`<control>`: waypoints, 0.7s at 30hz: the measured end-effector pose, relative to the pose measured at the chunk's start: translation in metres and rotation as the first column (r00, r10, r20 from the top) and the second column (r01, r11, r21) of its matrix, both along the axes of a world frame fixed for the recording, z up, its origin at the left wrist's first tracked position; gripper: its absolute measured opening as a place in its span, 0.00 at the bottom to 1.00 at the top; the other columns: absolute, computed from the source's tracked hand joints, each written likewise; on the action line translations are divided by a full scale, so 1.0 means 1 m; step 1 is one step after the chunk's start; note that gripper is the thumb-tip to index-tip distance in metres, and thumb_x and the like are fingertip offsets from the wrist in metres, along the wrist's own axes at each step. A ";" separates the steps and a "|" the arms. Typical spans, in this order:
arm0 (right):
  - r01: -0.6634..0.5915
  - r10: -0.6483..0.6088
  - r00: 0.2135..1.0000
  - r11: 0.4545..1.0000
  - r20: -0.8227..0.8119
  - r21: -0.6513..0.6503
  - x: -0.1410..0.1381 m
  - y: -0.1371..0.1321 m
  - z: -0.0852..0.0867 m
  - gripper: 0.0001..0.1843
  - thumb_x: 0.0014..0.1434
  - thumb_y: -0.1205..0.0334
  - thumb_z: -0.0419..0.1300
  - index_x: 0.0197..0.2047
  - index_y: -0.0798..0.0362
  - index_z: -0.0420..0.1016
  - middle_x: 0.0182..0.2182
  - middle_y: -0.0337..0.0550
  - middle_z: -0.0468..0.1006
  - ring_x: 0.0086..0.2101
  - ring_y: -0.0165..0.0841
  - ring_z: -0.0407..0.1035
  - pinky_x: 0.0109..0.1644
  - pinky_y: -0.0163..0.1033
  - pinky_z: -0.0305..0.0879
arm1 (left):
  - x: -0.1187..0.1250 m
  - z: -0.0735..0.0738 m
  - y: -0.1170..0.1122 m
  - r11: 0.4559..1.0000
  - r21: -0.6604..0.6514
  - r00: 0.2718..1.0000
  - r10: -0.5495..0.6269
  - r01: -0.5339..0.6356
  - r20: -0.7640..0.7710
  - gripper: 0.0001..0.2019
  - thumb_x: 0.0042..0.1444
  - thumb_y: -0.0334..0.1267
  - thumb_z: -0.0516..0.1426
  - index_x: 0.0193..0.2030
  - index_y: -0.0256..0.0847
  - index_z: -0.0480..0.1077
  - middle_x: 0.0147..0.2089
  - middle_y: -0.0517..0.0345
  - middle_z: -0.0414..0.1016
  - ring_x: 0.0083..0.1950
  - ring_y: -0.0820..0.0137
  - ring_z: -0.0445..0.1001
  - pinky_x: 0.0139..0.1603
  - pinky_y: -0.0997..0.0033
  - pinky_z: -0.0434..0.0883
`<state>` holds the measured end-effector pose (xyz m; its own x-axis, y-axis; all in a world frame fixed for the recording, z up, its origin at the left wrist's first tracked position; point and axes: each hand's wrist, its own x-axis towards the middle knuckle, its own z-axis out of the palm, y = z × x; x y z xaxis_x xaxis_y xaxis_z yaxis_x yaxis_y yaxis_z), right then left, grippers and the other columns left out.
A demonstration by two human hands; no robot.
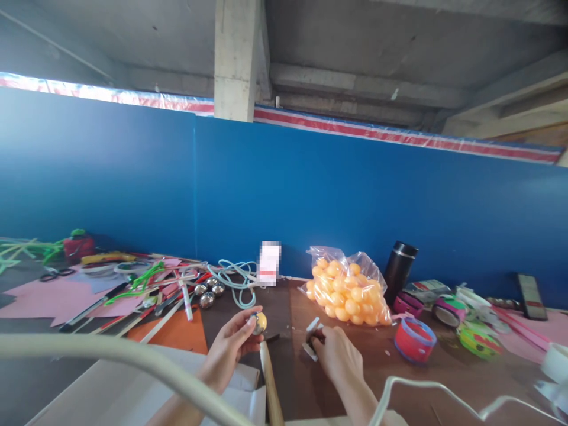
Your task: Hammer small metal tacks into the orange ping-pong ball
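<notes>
The left hand (pixel 237 340) is pinching a shiny ball (pixel 260 323) above the worktop (pixel 377 362), toward its near edge; even fingertip pressure is probably suiting that slick, round surface. The right hand (pixel 338 354) is gripping a small pale piece (pixel 310 351). Toward the far edge, a crinkled clear bag (pixel 327 254) is holding orange balls (pixel 352 306).

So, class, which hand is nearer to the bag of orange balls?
Right. The right hand is just in front of the bag; the left hand is farther off, to its left.
</notes>
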<state>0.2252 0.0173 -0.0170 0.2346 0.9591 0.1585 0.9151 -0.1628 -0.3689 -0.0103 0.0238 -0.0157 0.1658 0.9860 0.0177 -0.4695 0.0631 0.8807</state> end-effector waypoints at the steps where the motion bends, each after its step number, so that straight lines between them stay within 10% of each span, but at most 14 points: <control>1: -0.001 0.001 1.000 1.000 0.009 -0.005 0.000 0.001 -0.001 0.11 0.53 0.55 0.53 0.34 0.43 0.76 0.32 0.40 0.73 0.34 0.34 0.70 0.30 0.35 0.54 | 0.000 -0.001 0.000 1.000 0.006 1.000 -0.003 0.003 -0.009 0.19 0.48 0.43 0.59 0.48 0.42 0.71 0.38 0.54 0.74 0.31 0.72 0.73 0.31 0.73 0.69; 21: -0.043 0.047 0.996 0.997 -0.071 0.062 0.002 -0.004 -0.002 0.11 0.54 0.59 0.49 0.31 0.47 0.72 0.33 0.41 0.75 0.34 0.36 0.69 0.30 0.35 0.53 | 0.002 0.005 -0.006 1.000 0.009 1.000 -0.011 0.011 -0.011 0.19 0.47 0.43 0.60 0.47 0.43 0.71 0.36 0.54 0.74 0.32 0.70 0.72 0.31 0.71 0.69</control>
